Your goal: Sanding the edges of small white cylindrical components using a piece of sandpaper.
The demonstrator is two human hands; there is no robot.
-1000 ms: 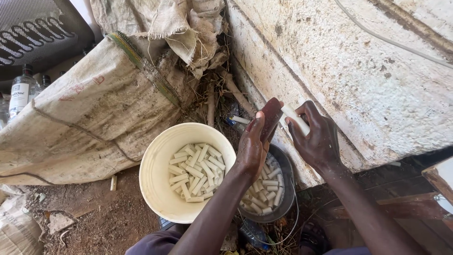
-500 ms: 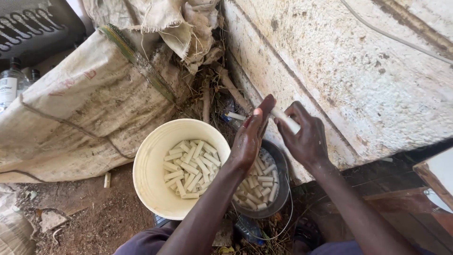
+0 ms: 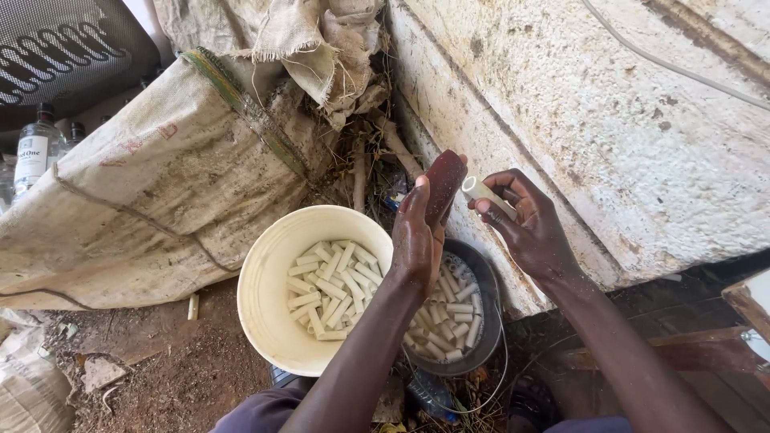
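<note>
Right hand (image 3: 533,232) grasping a short white tube piece (image 3: 488,195) above the dark basin (image 3: 488,321). Left hand (image 3: 421,232) clasping a dark red bottle (image 3: 443,186) beside it. Coating step apparently under way; next calls for steady alignment.

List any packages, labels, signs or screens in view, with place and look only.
Clear plastic bottle with a black cap, far left edge behind the sack: upright, wearing a white wraparound label with dark print.
Large dirty off-white woven sack with a green seam stripe, left of the cream bucket: faint reddish marks near its top.
No signs or screens.
</note>
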